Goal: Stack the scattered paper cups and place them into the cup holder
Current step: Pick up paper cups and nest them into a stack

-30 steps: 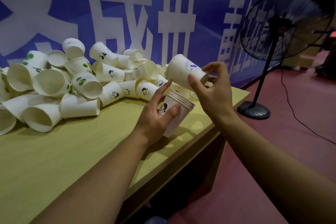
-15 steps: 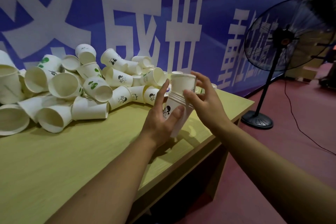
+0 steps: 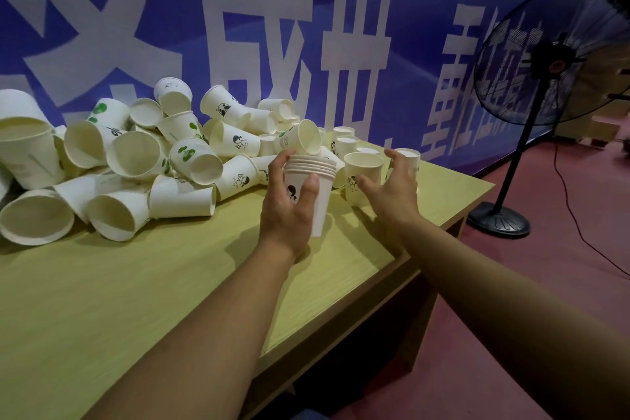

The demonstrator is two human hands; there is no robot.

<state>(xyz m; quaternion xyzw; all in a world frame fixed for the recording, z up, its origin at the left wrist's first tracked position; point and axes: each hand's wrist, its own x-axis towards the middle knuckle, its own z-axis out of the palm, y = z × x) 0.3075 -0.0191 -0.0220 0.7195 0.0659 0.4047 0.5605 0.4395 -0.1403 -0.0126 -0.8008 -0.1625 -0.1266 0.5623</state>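
A heap of loose white paper cups point(image 3: 136, 160), some printed with green leaves and some with a small black cartoon figure, lies on its sides across the 9 to 11 o'clock part of the pale yellow-green wooden table point(image 3: 102, 300). The heap backs against the blue banner with large white characters point(image 3: 272, 27).

At centre, the left hand point(image 3: 288, 211) grips an upright nested stack of white paper cups point(image 3: 312, 193); thumb and fingers are curled round the stack wall, and several rims show at the top. The stack base sits just above or on the table; contact cannot be determined.

At 2 o'clock from the stack, a single upright white paper cup point(image 3: 362, 177) stands on the table. The right hand point(image 3: 392, 193) is beside it with fingers spread and relaxed, holding nothing. More upright cups stand behind it.

At 3 o'clock, a black pedestal fan point(image 3: 552, 54) stands on the dark red floor point(image 3: 562, 283).
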